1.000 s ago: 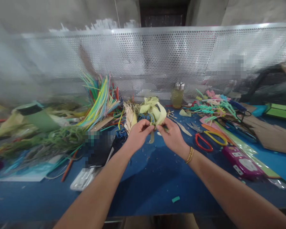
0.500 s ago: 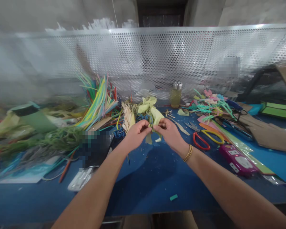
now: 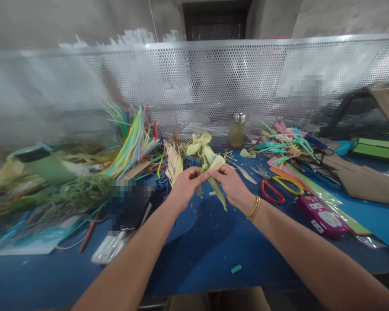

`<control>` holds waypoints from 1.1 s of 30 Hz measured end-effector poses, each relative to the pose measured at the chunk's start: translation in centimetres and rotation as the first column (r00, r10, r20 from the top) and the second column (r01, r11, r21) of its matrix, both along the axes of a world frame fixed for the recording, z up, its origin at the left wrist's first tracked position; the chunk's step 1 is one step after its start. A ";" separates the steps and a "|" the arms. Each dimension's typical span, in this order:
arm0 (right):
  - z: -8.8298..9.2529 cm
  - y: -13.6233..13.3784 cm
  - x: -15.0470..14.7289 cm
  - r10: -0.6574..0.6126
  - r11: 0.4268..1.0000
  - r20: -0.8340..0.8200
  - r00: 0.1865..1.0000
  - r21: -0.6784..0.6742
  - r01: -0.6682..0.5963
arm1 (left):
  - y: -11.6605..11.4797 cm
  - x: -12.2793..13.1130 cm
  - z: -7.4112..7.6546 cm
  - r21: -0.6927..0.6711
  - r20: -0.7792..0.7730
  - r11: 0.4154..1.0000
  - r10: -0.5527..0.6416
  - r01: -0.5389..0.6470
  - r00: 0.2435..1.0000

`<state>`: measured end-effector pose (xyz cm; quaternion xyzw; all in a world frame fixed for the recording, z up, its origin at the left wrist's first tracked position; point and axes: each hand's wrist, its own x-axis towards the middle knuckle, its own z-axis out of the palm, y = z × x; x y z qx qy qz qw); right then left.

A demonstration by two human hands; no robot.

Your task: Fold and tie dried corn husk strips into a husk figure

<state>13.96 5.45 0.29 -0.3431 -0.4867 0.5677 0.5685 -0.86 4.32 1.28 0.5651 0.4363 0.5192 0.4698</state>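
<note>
Thumb and fingers of my left hand (image 3: pixel 188 185) are pinched on a pale green, leaf-like husk piece (image 3: pixel 208 160). My right hand (image 3: pixel 229 181) pinches the same piece from the other side, and the two sets of fingertips meet. One long strip of it hangs below my right fingers, and broader folded petals stand up above them. Where exactly the fingers grip is partly hidden. Just left of my hands lies a bundle of dry husks (image 3: pixel 173 162). Scissors (image 3: pixel 272 190) with red and yellow handles lie open to the right.
Colourful pipe cleaners (image 3: pixel 129 142) stand at the back left, near a green cylinder (image 3: pixel 48 164). A bottle (image 3: pixel 237 131) stands before the perforated metal panel (image 3: pixel 214 86). A magenta case (image 3: pixel 322 218) lies at right. A small teal piece (image 3: pixel 236 269) is near the front edge.
A long strip now hangs below my right fingers, and a petal shows above them where it was lower and more hidden. Both hands stay pinched together in nearly the same place.
</note>
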 end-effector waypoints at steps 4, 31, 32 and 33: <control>0.2 0.0 0.1 0.007 1.000 0.020 1.000 0.013 -0.008 | -0.2 0.2 0.0 -0.011 0.055 1.000 0.011 -0.010 0.998; 2.4 -1.8 1.5 -0.410 0.533 0.574 0.709 0.782 -0.324 | 1.0 -0.6 0.4 -0.191 0.348 0.960 0.260 -0.203 0.901; 2.5 -1.8 1.5 -0.483 0.494 0.550 0.682 0.814 -0.306 | 0.9 -0.5 0.3 -0.182 0.335 0.963 0.252 -0.200 0.908; 2.8 -2.0 1.6 -0.538 0.468 0.521 0.663 0.838 -0.279 | 0.9 -0.5 0.2 -0.175 0.327 0.965 0.243 -0.195 0.913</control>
